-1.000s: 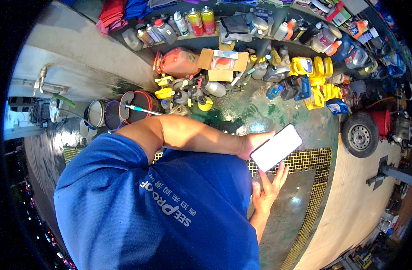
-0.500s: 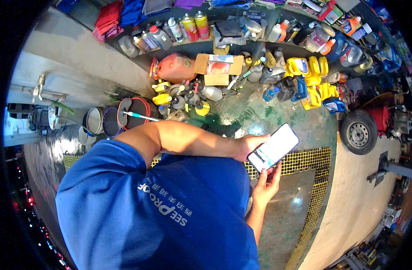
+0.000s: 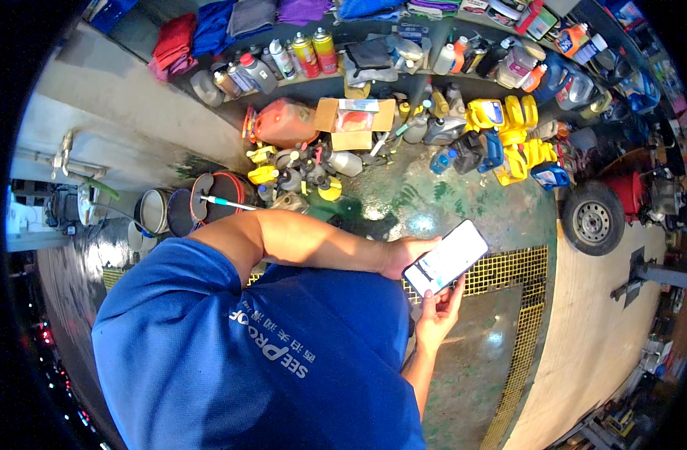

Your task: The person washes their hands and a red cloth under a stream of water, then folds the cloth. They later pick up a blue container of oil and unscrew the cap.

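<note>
A white-screened phone is held at chest height over a green floor. My left hand reaches across my blue shirt and grips the phone's left end. My right hand comes up from below. Its thumb rests at the phone's lower corner and its fingers lie behind the lower edge. The screen faces up toward me and shows some content.
A yellow floor grating lies under the phone. Ahead are shelves with spray cans, bottles and folded cloths. An orange canister, a cardboard box, yellow jugs and buckets crowd the floor. A small wheel stands at the right.
My right hand has risen from an open spread below the phone to touch its lower edge. The phone has tilted slightly, and its screen has gone from plain white to showing content.
</note>
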Demonstrator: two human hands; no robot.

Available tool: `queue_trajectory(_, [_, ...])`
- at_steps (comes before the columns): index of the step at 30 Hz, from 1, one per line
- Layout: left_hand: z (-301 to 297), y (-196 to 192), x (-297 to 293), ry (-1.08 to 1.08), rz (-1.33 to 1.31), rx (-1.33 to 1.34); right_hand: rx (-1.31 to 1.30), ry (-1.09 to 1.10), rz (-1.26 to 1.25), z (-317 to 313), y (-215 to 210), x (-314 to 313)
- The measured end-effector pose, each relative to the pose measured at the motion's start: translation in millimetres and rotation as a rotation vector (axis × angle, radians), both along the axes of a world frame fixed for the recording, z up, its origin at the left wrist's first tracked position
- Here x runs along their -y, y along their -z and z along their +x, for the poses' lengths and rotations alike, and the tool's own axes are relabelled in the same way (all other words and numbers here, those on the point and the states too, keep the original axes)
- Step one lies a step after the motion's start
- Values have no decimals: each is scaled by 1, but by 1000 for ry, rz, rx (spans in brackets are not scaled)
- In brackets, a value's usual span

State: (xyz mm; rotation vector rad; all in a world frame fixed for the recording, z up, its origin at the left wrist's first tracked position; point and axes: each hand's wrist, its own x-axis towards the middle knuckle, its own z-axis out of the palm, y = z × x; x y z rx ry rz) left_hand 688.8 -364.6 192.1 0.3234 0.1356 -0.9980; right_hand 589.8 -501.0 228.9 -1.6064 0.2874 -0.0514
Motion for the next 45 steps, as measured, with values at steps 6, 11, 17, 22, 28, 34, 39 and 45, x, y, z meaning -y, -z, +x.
queue_trajectory(6, [-5,-3,20,102,20,49,1,25,56,-11,0,20])
queue_trajectory(11, [-10,-6,55,160,80,11,-51,64,143,-23,3,52])
queue_trajectory(17, [-30,25,110,370,195,535,72,128,80,-43,36,99])
queue_trajectory(22, [-27,-6,166,602,236,861,-27,163,13,-67,48,153])
queue_trajectory(28, [-36,39,218,828,339,1097,-339,150,77,-122,69,212])
queue_trajectory(34, [-13,39,258,944,492,711,-1086,194,431,-246,136,263])
queue_trajectory(39, [31,48,300,979,503,634,-1280,409,543,-239,160,284])
queue_trajectory(45, [111,75,372,945,483,560,-1056,288,340,-119,162,372])
